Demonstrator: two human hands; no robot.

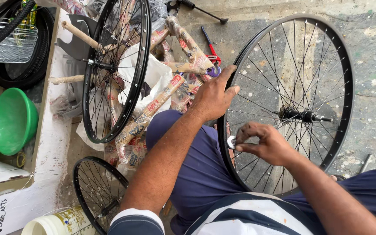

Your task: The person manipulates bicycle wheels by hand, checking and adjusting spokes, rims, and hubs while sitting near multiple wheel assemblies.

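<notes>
Looks like a bike repair shop. Bare spoked wheels (114, 65) everywhere, a paper-wrapped new frame (183, 52) and tyres (31, 65) piled on rough concrete floor (370, 87).

The small silver tool (231, 142) is largely covered by the fingers of the right hand (264, 143); its type cannot be determined. The lower rim of the large black wheel (342, 65) is concealed behind the right forearm and shirt. The bicycle frame (188, 45), wrapped in printed paper, is partly obscured by the second wheel (142, 65), whose top is cut off by the upper edge. The small wheel (83, 167) is hidden in part by the left arm. The white bucket (51, 224) and wire basket (5, 43) are cropped by the picture's edges. The green bowl (14, 119) covers much of another green vessel behind it.
</notes>
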